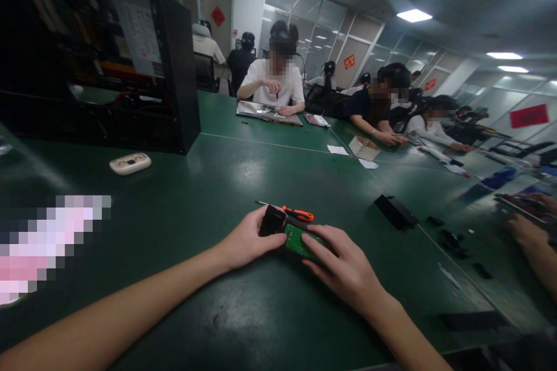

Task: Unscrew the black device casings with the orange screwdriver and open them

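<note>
My left hand point(256, 235) has its fingers closed around a small black part point(272, 221), with the thumb reaching over to the near corner of a green circuit board point(295, 237). My right hand point(343, 255) has the board from the other side, fingers partly spread over its face and far edge, thumb along the near edge; they are bent onto it, not wide apart. So the 2 pieces sit end to end between my 2 hands, in front of me over the worktop point(209, 185).

As for progress, I judge the work to be partway: the board's green face lies bare, with no cover over the part that shows. Whether the black part is joined to the board or just held against it, I cannot tell; my fingers hide the meeting place. Any screws are too small to make out. The screwdriver point(307, 214) lies just beyond the board, in neither hand, so no screw is being turned now. What seems left is settling how these 2 pieces stand to each other.
</note>
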A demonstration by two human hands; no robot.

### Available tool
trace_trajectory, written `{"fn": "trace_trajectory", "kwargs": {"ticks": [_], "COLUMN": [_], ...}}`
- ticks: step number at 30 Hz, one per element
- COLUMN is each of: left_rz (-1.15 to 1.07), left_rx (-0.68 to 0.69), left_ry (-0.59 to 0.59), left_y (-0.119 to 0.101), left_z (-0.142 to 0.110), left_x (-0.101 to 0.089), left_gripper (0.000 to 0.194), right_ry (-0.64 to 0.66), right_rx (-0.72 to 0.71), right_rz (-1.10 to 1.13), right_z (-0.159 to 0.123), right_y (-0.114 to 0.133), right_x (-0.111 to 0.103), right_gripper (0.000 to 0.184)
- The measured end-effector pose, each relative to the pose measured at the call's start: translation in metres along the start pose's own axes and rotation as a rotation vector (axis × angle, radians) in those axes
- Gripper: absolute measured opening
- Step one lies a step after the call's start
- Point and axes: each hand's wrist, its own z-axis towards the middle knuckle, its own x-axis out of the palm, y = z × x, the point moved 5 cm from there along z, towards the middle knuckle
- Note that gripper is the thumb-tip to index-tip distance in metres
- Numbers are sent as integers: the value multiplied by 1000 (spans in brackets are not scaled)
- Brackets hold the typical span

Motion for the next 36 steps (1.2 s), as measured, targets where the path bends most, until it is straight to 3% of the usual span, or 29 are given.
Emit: {"fn": "trace_trajectory", "kwargs": {"ticks": [6,11,14,18,21,24,27,30,31,34,36], "left_rz": [321,324,52,-370,-457,-472,-494,-536,-551,-593,-621], "left_rx": [33,-8,-80,-173,-214,-250,-246,-237,-232,-208,-188], "left_ry": [-68,-52,-50,-131,-183,-191,-186,-156,-142,-94,-57], "left_y": [-8,-4,3,12,14,14,12,10,9,7,5], "left_z": [-8,-12,-9,-2,0,1,0,0,0,0,1], "left_x": [15,21,16,7,3,2,1,1,1,2,3], "left_gripper": [32,23,28,29,23,20,20,18,17,15,14], "right_ry": [78,104,73,-4,-14,-8,-14,-143,-186,-103,1], "right_rx": [-34,-7,164,545,827,963,868,748,765,918,931], "right_rz": [-191,-192,-211,-400,-401,-354,-408,-401,-289,449,886], "right_z": [-14,-32,-52,-112,-168,-198,-181,-132,-114,-58,-21], "right_y": [19,21,-12,-87,-140,-167,-158,-120,-106,-67,-35], "right_x": [-6,-18,-42,-86,-107,-111,-104,-92,-85,-35,2], "right_gripper": [44,52,53,53,57,57,50,46,44,34,33]}}
